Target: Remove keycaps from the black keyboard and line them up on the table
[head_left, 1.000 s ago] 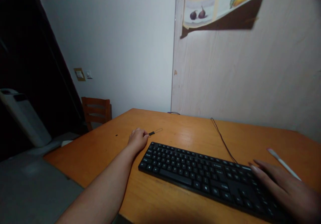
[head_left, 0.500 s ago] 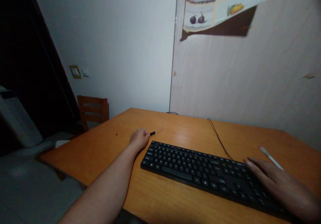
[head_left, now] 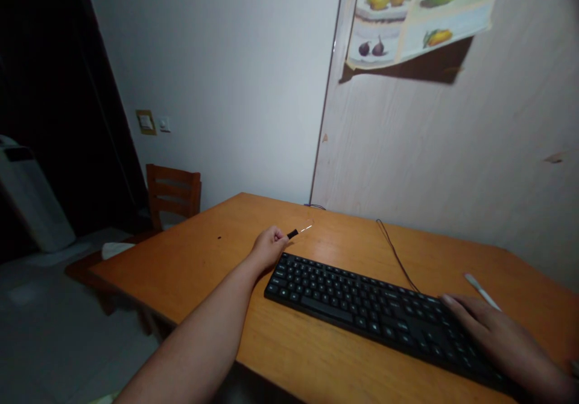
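My left hand (head_left: 269, 246) is closed around the handle of a keycap puller (head_left: 293, 234), a small black tool with thin wire loops pointing away to the right. It is beside the far left corner of a black keyboard (head_left: 335, 292), which lies slantwise on the wooden table. Over the keyboard's right end rests my right hand (head_left: 491, 325), its fingers stretched out and lying on the number keys. Part of those keys is hidden under it. A white-tipped brush-like stick (head_left: 482, 290) lies just beyond this hand.
The keyboard's cable (head_left: 395, 250) runs back to the wall side of the table (head_left: 217, 271). A tiny black piece (head_left: 219, 237) lies on the left part. A wooden chair (head_left: 174, 196) stands past the left edge. Fruit pictures (head_left: 420, 15) hang on the wall.
My left hand has shifted slightly right with the keycap puller, whose wires now angle further upward. My right hand stays on the keyboard. The whole view has tilted a little.
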`<action>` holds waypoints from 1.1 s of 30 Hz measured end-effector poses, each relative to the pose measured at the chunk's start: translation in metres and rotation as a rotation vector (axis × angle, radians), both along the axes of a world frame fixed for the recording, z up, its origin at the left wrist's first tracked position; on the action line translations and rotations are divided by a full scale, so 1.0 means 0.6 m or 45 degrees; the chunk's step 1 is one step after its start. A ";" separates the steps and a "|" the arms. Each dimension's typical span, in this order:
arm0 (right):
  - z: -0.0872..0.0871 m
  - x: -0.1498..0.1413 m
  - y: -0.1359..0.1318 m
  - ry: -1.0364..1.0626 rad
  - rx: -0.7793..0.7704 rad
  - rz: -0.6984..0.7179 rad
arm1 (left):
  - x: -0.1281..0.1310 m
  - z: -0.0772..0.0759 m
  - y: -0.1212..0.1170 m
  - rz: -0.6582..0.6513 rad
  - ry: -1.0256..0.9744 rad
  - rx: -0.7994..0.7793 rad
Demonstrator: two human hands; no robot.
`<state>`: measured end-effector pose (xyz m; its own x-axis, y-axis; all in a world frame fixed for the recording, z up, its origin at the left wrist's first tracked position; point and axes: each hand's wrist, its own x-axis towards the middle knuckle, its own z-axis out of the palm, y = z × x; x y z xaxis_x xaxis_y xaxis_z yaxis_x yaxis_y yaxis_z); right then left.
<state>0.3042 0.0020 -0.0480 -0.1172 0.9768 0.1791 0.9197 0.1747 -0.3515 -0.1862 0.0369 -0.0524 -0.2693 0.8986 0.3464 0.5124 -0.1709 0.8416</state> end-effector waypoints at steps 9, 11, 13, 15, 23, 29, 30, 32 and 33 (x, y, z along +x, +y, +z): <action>0.006 0.001 0.004 0.085 0.026 0.050 | 0.040 0.026 -0.025 -0.253 -0.361 -0.104; 0.022 0.000 0.009 0.101 0.088 -0.012 | 0.040 0.032 -0.024 -0.257 -0.463 -0.061; 0.052 -0.014 0.010 0.155 0.189 -0.047 | 0.043 0.044 -0.023 -0.275 -0.544 0.004; 0.089 -0.048 0.006 0.308 0.189 -0.018 | 0.049 0.063 -0.025 -0.342 -0.571 0.065; 0.165 -0.298 -0.010 1.211 -0.273 0.390 | 0.083 0.144 -0.038 -0.730 -0.545 -0.025; 0.158 -0.423 0.023 1.657 -0.485 0.550 | 0.079 0.123 -0.010 -0.912 -0.583 -0.113; 0.156 -0.436 0.028 1.700 -0.502 0.579 | 0.077 0.116 -0.009 -0.927 -0.600 -0.111; 0.151 -0.456 0.037 1.733 -0.521 0.613 | 0.074 0.105 -0.012 -0.968 -0.653 -0.120; 0.147 -0.464 0.040 1.721 -0.531 0.626 | 0.072 0.102 -0.016 -0.996 -0.665 -0.133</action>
